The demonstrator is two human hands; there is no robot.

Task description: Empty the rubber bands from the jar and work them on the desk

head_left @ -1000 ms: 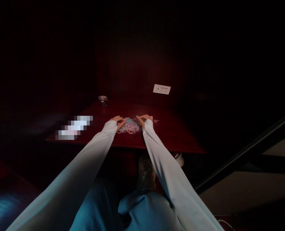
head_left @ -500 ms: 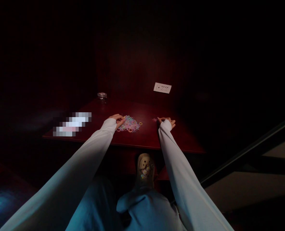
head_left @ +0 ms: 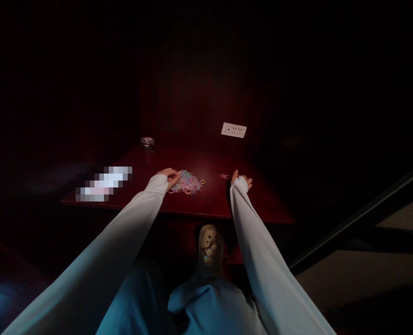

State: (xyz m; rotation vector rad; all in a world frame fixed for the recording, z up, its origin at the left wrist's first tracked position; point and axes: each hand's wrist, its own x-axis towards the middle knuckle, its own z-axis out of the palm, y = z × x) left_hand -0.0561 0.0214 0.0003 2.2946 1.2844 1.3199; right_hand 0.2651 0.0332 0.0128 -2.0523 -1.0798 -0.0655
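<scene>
A heap of small pastel elastic hair bands (head_left: 189, 182) lies on the dark red table (head_left: 192, 207). At the heap's left edge is my left hand (head_left: 169, 176), thumb and fingers curled together against the bands; whatever is between the fingertips is too small to make out. Farther right, a small cluster of pink hair bands (head_left: 224, 176) sits apart from the heap. My right hand (head_left: 242, 179) is just to the right of that cluster, thumb lifted and fingers spread, with nothing seen in it.
A clear lidded jar (head_left: 147, 143) stands at the table's back left. A blurred-out bright patch (head_left: 105, 184) covers something at the left edge. On the wall behind is a white socket plate (head_left: 234, 130). Below the table's front edge shows a clog shoe (head_left: 210, 244).
My right hand's thumb has come away from the pink cluster and lifted, leaving the cluster on the table. My left hand stays at the heap, its fingers slightly shifted. The view tilts a little.
</scene>
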